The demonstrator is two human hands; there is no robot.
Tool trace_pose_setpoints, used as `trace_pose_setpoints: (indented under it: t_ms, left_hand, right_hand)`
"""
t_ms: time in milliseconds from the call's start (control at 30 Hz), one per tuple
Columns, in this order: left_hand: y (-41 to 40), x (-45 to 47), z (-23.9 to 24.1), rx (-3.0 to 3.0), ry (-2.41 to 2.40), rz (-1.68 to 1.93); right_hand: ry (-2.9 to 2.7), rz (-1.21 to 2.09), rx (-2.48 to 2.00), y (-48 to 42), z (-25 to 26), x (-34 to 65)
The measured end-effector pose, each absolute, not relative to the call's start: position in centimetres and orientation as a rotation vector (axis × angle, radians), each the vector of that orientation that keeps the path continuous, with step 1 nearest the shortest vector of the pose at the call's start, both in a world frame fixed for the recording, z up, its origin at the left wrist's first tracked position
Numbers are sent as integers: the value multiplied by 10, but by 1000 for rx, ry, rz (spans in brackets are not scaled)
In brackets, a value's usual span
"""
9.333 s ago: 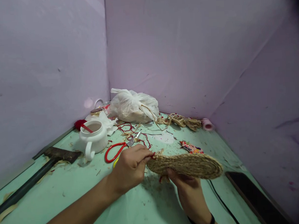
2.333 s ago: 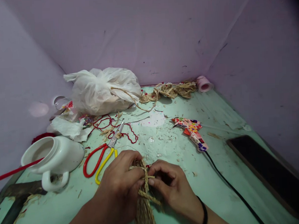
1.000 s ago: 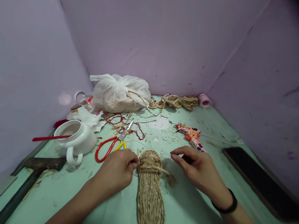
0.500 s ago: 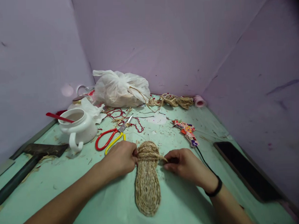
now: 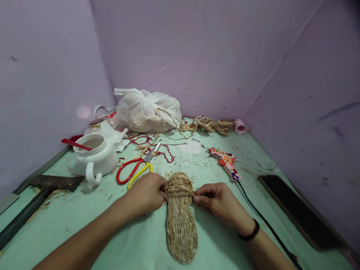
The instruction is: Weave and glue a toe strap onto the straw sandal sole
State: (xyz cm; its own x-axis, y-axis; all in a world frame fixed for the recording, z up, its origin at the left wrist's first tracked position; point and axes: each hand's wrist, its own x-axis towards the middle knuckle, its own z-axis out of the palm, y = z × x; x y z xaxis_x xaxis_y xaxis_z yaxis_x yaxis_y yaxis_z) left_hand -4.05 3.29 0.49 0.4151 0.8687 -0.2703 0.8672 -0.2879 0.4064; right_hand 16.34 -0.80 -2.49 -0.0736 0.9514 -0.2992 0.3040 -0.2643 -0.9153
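A sole-shaped piece of coiled straw cord [image 5: 181, 230] lies flat on the table, its narrow end toward me. Across its upper part runs a straw strand [image 5: 179, 188]. My left hand [image 5: 149, 192] is closed at the sole's upper left edge, pinching the strand's left end there; the fingertips are partly hidden. On the other side, my right hand [image 5: 217, 201] pinches the strand's right end between thumb and forefinger, close to the sole's edge. Scissors [image 5: 139, 166] with red and yellow handles lie just beyond my left hand.
On the left are a white pot [image 5: 94, 156] with a red stick in it and a hammer-like tool [image 5: 36, 201]. A tied plastic bag [image 5: 147, 112] and a straw bundle [image 5: 212, 125] sit at the back. A patterned glue gun [image 5: 227, 164] and a phone [image 5: 296, 209] lie right.
My right hand has moved slightly left, bringing the strand's end down against the sole's right edge. My left hand stays at the left edge. The whole view has shifted a little.
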Motion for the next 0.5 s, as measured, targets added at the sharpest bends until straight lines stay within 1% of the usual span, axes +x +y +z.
trace_pose_setpoints:
  t_ms: [300,500]
  left_hand:
    - [39,-49,-2,2017,1245,138]
    - [38,-44,-8,1716,1331,176]
  right_hand:
    - [-1314,1376,-1591,-12,-27,155]
    - [-1191,1410,-1554,-13,-26,148]
